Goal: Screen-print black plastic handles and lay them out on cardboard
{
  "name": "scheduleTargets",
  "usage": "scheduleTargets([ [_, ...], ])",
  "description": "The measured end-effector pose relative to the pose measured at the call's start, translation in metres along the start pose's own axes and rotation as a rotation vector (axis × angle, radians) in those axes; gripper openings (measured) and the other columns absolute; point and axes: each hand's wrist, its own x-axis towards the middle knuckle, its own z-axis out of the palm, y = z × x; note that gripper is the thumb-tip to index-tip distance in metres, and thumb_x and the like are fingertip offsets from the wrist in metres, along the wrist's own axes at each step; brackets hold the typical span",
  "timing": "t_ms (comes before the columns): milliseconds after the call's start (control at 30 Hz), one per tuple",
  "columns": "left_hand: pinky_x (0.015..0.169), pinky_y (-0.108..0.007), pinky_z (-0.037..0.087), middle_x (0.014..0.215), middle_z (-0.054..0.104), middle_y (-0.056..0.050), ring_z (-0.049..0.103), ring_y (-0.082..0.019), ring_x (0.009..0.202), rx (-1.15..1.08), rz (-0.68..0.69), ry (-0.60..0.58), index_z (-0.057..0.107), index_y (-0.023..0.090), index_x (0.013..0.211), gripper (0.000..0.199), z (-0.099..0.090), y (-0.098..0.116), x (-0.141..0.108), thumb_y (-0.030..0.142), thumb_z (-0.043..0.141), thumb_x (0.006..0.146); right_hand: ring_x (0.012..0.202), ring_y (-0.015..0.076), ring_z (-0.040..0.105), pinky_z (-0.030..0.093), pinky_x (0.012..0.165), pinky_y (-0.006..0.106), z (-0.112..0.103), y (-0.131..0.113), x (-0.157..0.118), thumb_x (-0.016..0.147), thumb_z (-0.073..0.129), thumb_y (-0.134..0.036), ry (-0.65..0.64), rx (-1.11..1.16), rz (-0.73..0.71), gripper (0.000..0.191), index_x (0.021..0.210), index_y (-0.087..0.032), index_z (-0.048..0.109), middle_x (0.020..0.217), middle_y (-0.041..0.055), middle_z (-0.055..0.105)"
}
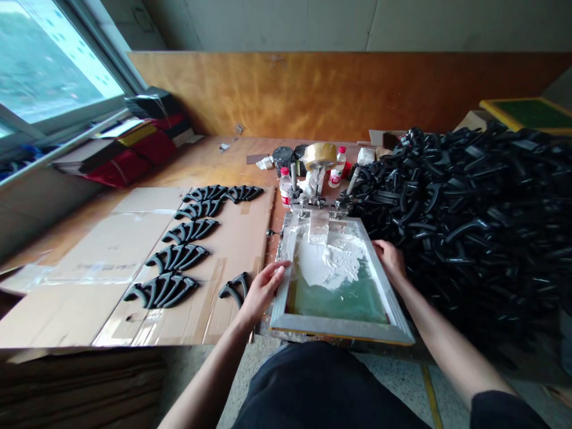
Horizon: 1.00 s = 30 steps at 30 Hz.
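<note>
A metal-framed screen (397, 322) lies in front of me, with white paste (328, 259) spread over the upper part of its green mesh. A flat scraper (319, 226) rests at its far end. My left hand (263, 289) is at the frame's left side, thumb and fingers closed on its edge. My right hand (391, 261) is by the frame's right side, its fingers partly hidden, so its hold is unclear. Black curved parts (163, 291) stand in several rows on the cardboard (102, 238) at left, and a small group (235, 290) lies near my left hand.
A big heap of black parts (469, 220) fills the right side. Behind the screen are clamps (344, 202), bottles (285, 187), a tape roll (319, 156) and black tubs (282, 158). Red and black folders (129, 158) sit below the window.
</note>
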Motion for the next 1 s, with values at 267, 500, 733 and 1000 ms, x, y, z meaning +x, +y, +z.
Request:
scheduleTargets([
  [267,0.050,-0.020,0.031,0.066,0.050,0.005,0.042,-0.009,0.053,0.245,-0.125,0.086,0.041,0.022,0.143,0.064,0.015,-0.095,0.018,0.049,0.052,0.086,0.113,0.0281,0.054,0.046,0.095,0.041,0.030,-0.108,0.047,0.078,0.071,-0.027,-0.137,-0.162,-0.387,0.048,0.122,-0.016,0.057,0.120,0.0122,0.060],
  [500,0.054,-0.021,0.035,0.069,0.054,0.003,0.049,-0.013,0.060,0.291,-0.125,0.092,0.048,0.023,0.138,0.060,0.013,-0.091,0.016,0.051,0.051,0.085,0.087,0.0217,0.058,0.045,0.077,0.031,0.035,-0.101,-0.011,0.083,0.053,-0.009,-0.439,-0.205,-0.709,0.014,0.088,-0.017,0.064,0.089,0.0083,0.066],
  [733,0.055,-0.022,0.035,0.071,0.054,0.002,0.049,-0.013,0.060,0.285,-0.119,0.088,0.051,0.022,0.134,0.057,0.013,-0.087,0.015,0.052,0.051,0.085,0.081,0.0188,0.057,0.042,0.072,0.028,0.024,-0.097,-0.018,0.077,0.057,-0.008,-0.495,-0.086,-0.786,0.017,0.084,-0.021,0.066,0.080,0.0022,0.066],
  [1000,0.050,-0.021,0.032,0.065,0.051,0.004,0.044,-0.010,0.054,0.214,-0.138,0.077,0.052,0.019,0.132,0.058,0.014,-0.081,0.016,0.050,0.055,0.083,0.084,0.0187,0.061,0.045,0.074,0.028,0.036,-0.089,-0.033,0.085,0.061,-0.017,-0.411,-0.079,-0.763,0.014,0.095,-0.021,0.068,0.088,0.0034,0.069],
])
